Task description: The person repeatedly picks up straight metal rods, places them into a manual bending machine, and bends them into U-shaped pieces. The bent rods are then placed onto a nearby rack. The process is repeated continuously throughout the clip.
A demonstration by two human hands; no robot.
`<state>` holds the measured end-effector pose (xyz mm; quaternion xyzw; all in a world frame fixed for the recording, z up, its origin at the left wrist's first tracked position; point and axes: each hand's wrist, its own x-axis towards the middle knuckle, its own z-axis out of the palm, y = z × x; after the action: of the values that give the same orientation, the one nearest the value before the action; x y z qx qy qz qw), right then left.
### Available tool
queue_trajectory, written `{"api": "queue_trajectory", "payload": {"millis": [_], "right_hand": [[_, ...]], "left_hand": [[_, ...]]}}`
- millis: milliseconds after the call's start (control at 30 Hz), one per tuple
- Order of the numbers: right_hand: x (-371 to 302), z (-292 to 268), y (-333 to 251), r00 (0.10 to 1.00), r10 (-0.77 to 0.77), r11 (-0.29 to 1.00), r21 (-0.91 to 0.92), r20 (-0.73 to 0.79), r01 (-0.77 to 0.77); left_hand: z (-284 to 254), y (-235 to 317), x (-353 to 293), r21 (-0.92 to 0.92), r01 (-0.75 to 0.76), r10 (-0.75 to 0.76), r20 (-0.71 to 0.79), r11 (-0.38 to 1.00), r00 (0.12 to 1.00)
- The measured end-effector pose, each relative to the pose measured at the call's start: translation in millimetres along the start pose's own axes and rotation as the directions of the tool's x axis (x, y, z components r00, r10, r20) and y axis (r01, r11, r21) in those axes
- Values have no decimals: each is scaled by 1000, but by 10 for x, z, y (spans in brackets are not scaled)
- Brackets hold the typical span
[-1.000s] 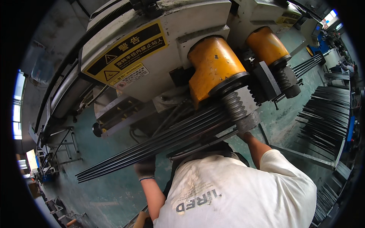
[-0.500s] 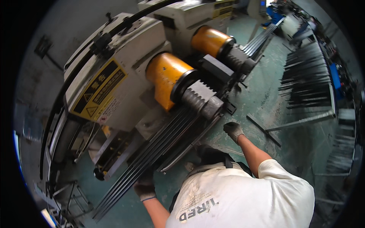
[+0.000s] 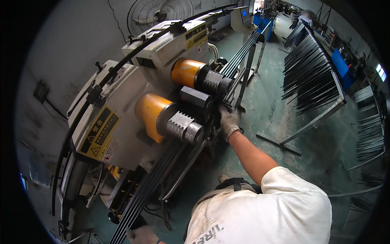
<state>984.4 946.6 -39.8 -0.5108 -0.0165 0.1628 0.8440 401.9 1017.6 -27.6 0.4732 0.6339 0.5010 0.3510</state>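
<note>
My left hand (image 3: 143, 235), in a grey work glove, is at the lower edge beside a bundle of long dark metal tubes (image 3: 140, 197). Its thumb lies at the bundle's edge, and the fingers look closed around it, partly hidden. Further up, my gloved right hand (image 3: 228, 122) reaches in beside a black block (image 3: 196, 96) between two machine heads. Its fingers are bent in among dark parts, where what they hold is hidden. The tubes run up below the nearer ribbed metal roller (image 3: 180, 124) and its orange housing (image 3: 152, 114).
A second orange housing (image 3: 187, 72) and ribbed roller (image 3: 213, 81) stand beyond. More tubes (image 3: 243, 53) extend past them. Racks of dark rods (image 3: 306, 73) stand at right, with a metal foot bar (image 3: 278, 143) on the floor. A cable (image 3: 87, 105) arches over the machine; a fan (image 3: 160, 16) stands behind.
My right hand has moved from over the open floor to the machine, between the two heads. My left hand has moved lower along the tubes. The view has shifted, bringing the fan into sight.
</note>
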Motion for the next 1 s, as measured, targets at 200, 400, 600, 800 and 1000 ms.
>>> {"api": "queue_trajectory", "payload": {"millis": [200,400,600,800,1000], "right_hand": [[225,-95,203,997,-27,996,-86,-71,21],[165,81,-12,998,-4,978,-209,63,18],[665,256,59,947,-132,787,-550,293,280],[283,441,-799,913,325,934,-235,247,-269],[536,352,-550,922,109,967,-255,371,-12]], "left_hand": [[263,632,-107,264,-257,319,-229,930,920],[297,1262,247,-88,-356,317,-292,930,902],[261,1977,780,-329,-453,369,-288,829,884],[836,2925,448,-225,-540,488,-249,811,837],[1209,3351,812,-234,-682,695,-35,693,718]]}}
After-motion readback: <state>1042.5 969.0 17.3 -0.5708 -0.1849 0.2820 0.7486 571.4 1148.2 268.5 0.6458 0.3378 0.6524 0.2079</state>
